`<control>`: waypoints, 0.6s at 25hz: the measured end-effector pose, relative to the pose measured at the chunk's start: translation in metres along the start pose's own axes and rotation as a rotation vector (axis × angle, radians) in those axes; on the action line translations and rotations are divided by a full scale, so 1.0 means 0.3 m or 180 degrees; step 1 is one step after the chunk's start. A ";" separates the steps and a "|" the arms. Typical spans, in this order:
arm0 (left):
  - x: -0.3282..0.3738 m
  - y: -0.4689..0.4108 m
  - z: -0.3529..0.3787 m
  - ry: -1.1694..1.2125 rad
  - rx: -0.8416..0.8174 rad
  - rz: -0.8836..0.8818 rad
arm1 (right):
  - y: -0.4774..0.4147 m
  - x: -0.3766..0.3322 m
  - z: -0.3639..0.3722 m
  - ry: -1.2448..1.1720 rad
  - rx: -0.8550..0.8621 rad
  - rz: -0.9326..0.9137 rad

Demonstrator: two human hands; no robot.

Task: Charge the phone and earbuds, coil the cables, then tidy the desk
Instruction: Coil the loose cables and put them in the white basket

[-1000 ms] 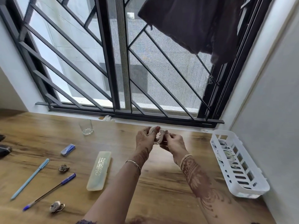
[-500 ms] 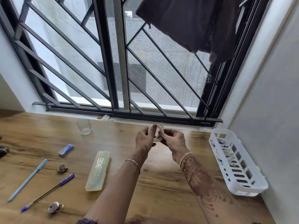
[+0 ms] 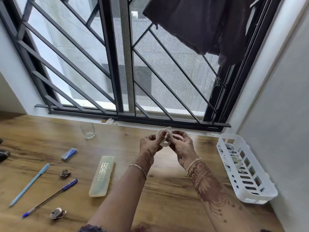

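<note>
A small coil of white cable (image 3: 163, 137) is held in the air above the wooden desk (image 3: 167, 190), near the window sill. My left hand (image 3: 150, 144) pinches its left side and my right hand (image 3: 181, 145) grips its right side, fingers curled round the loops. A white slotted basket (image 3: 260, 195) stands at the right by the wall, with other white coiled cables (image 3: 231, 159) lying inside. No phone or earbuds are in sight.
On the left of the desk lie a pale pencil case (image 3: 102, 175), a light-blue pen (image 3: 30, 184), a dark-blue pen (image 3: 50, 197), a blue eraser (image 3: 69, 154), two small metal ornaments (image 3: 64, 173) and a glass (image 3: 88, 130). A dark object (image 3: 4, 154) sits at the left edge.
Both hands stay together on the coil and work its loops; the coil sits a little higher between the fingers. The view has shifted slightly.
</note>
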State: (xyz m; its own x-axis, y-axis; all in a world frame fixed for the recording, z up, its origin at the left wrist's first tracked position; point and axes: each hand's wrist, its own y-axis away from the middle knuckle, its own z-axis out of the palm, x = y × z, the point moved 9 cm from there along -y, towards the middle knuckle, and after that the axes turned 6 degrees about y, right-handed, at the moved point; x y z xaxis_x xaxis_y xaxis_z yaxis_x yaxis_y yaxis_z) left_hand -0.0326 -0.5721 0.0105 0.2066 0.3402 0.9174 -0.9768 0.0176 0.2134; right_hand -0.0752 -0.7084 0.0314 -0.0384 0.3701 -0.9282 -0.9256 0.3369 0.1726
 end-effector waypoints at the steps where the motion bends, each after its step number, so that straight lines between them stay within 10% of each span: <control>1: -0.006 0.001 -0.003 0.0078 0.0018 -0.0058 | 0.002 -0.003 -0.001 0.0120 -0.0041 -0.0073; 15: -0.071 0.002 -0.033 0.0587 0.0073 -0.0437 | 0.051 -0.075 0.056 0.3624 0.0253 -0.1298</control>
State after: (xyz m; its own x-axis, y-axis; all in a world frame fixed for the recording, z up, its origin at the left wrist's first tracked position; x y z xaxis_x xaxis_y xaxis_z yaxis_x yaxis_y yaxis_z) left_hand -0.0382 -0.5700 -0.0122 0.3217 0.5023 0.8027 -0.9382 0.0550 0.3416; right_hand -0.0823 -0.6969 0.0605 -0.0956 -0.7356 -0.6706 -0.9227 0.3182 -0.2175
